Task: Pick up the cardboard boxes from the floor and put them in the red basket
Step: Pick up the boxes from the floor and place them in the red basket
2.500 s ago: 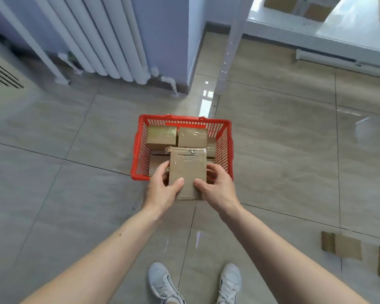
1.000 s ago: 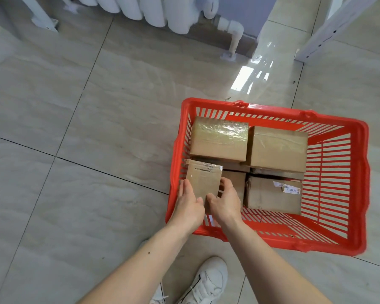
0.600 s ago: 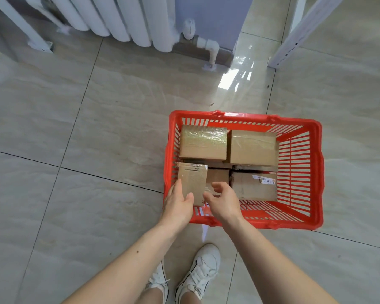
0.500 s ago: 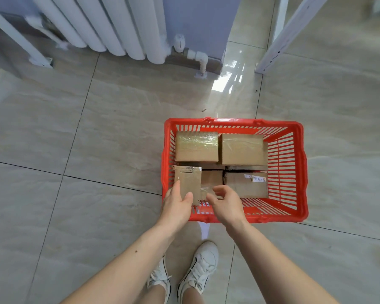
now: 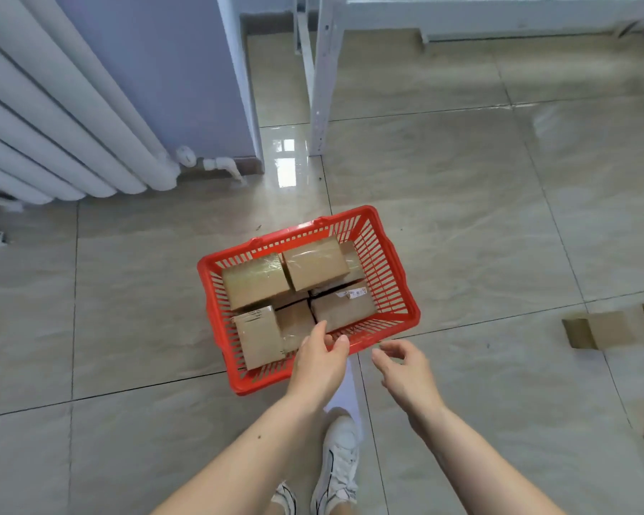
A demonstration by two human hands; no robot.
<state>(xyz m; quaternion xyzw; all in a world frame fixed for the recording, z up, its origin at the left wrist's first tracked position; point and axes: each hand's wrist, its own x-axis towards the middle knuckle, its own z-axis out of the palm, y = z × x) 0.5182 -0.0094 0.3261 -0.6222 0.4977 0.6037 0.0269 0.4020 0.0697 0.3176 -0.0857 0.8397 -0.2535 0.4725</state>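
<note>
Your left hand (image 5: 318,360) hovers over the near rim of the red basket (image 5: 400,288) at frame centre, fingers loosely spread and holding nothing. Your right hand (image 5: 406,369), just right of it and outside the basket, hangs empty above the tiled floor (image 5: 127,310) with relaxed, parted fingers. Cardboard boxes (image 5: 315,263) fill the basket, one small box (image 5: 259,341) lying in its lower-left corner. More boxes on the floor (image 5: 595,328) sit at the right edge. A white radiator (image 5: 53,131) occupies the upper left.
</note>
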